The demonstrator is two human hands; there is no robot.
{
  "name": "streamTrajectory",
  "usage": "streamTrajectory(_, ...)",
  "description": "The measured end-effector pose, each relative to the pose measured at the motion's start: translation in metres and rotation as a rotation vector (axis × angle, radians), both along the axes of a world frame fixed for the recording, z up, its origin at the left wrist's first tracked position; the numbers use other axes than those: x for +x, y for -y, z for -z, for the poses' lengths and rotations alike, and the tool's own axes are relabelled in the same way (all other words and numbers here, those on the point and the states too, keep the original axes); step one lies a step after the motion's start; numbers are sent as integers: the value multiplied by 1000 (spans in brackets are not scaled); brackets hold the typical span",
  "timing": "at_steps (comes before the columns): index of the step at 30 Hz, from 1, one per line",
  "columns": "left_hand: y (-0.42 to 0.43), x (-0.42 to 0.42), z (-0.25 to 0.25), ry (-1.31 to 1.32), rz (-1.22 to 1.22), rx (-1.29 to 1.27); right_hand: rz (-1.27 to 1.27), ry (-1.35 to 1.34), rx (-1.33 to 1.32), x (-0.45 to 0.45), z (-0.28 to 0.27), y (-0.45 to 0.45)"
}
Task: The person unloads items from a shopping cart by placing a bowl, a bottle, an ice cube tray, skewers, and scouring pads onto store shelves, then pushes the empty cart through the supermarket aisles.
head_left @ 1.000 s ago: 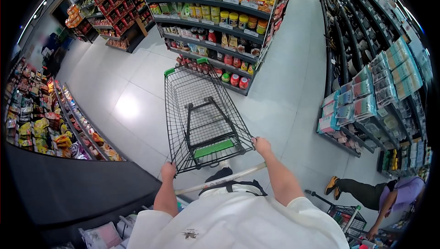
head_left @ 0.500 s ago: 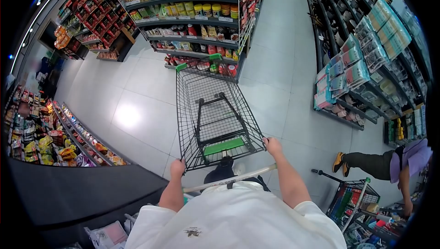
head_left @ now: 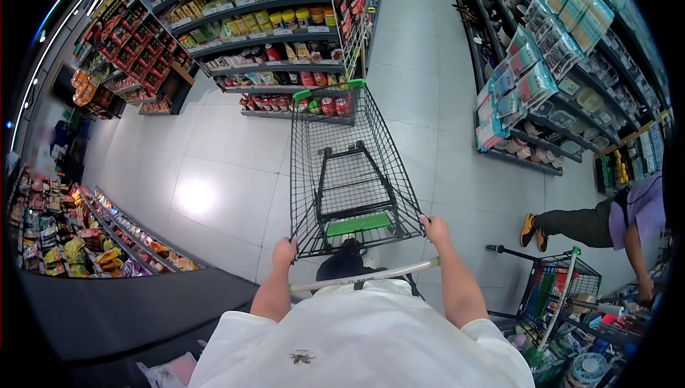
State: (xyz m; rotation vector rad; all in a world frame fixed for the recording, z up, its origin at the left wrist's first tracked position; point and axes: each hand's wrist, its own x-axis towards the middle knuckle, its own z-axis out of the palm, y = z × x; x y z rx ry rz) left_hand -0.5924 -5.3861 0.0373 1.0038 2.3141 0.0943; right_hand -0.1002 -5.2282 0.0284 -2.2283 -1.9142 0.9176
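A wire shopping cart [head_left: 392, 154] with green front corners stands in front of me, its mesh basket bare. My left hand [head_left: 285, 252] is closed around the basket's left side near the rear. On the opposite side, my right hand [head_left: 435, 229] grips the rear right edge of the mesh. A green plastic flap [head_left: 359, 226] sits at the back of the basket, between my hands. The cart's pale handlebar [head_left: 371, 274] runs across in front of my white shirt, with neither hand on it.
Past the cart's front is a food shelf [head_left: 260, 34] with jars and packets. Housewares racks [head_left: 531, 77] line the right. A person [head_left: 581, 224] in a purple top stands at the right, near another loaded cart [head_left: 564, 288]. Snack bins [head_left: 78, 245] are at the left.
The front of the cart has swung to the right, so it now points straighter ahead toward the aisle. Both hands have shifted slightly right with it, keeping their hold.
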Motion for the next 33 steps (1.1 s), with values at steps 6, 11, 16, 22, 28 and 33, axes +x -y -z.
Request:
streamTrajectory(6,-24,10,8,-12,87,30,39,87,62,26,7,19)
streamTrajectory(11,-46,21,6,4,144,39,120,119,28,38,-3,31)
streamTrajectory(16,-76,35,-8,7,180,8,181,122,7,47,-14,34)
streamTrajectory(22,-109,46,-10,-8,241,11,204,158,7,60,-12,27)
streamTrajectory(28,-151,51,-5,0,282,24,284,128,-48,63,-26,11)
streamTrajectory(33,-193,61,-14,0,314,7,265,151,-56,70,-37,-15)
